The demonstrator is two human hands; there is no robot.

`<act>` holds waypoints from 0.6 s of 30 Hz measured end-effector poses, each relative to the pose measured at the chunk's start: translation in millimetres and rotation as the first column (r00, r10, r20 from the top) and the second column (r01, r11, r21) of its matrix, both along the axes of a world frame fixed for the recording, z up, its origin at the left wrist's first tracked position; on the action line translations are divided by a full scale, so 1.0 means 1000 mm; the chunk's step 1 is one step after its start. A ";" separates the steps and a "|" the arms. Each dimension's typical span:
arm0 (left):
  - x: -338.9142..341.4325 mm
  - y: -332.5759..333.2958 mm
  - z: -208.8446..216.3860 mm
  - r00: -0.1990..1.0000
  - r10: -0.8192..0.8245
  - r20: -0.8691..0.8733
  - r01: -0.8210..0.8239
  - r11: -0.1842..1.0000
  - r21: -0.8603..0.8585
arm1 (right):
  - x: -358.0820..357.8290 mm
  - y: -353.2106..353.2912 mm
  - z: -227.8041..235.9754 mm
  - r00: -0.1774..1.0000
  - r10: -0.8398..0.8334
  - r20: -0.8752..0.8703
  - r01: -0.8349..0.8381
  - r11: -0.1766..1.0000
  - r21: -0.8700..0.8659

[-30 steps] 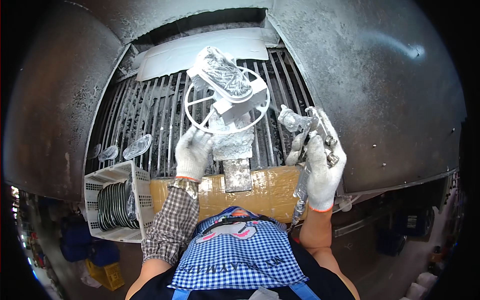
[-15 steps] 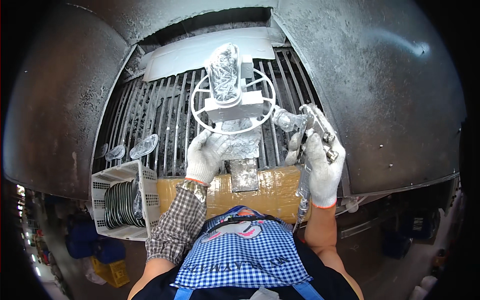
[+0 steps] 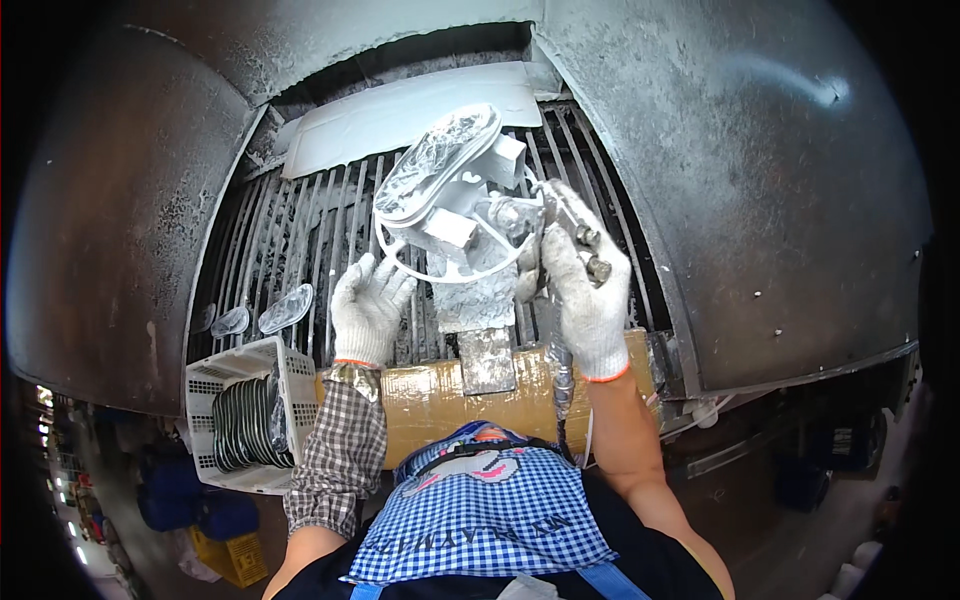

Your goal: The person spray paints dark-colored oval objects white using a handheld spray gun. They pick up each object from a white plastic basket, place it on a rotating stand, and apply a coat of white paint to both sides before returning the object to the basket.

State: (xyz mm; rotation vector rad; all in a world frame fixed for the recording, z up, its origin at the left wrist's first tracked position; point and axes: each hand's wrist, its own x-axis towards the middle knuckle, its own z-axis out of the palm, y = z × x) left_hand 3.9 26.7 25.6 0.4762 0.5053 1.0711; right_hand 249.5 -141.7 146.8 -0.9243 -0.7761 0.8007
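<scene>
Over the grate (image 3: 345, 215), gripping a spray gun (image 3: 522, 214) in right hand (image 3: 590, 305), with left hand (image 3: 365, 312) unclenched, could knock the wheel (image 3: 458, 276) by crowding it.

The slatted metal grate (image 3: 330, 235) bears a pale sheet (image 3: 415, 108) and oval pieces (image 3: 286, 309).

The left hand (image 3: 368, 312) is spread, the right hand (image 3: 592, 298) curled.
</scene>
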 end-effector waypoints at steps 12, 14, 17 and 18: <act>-0.005 0.043 0.008 0.994 0.104 -0.038 -0.104 0.995 0.005 | 0.007 -0.012 -0.003 0.968 -0.214 0.128 0.210 0.977 0.040; -0.007 0.052 0.004 0.993 0.107 -0.045 -0.105 0.994 0.030 | -0.001 -0.011 0.000 0.976 -0.179 0.125 0.176 0.984 0.030; -0.006 0.055 0.006 0.986 0.141 -0.094 -0.137 0.990 0.047 | -0.013 -0.010 -0.001 0.983 -0.066 0.172 0.064 0.998 0.022; -0.005 0.058 0.007 0.986 0.138 -0.088 -0.135 0.990 0.043 | -0.017 -0.007 -0.003 0.985 -0.038 0.167 0.034 0.999 0.023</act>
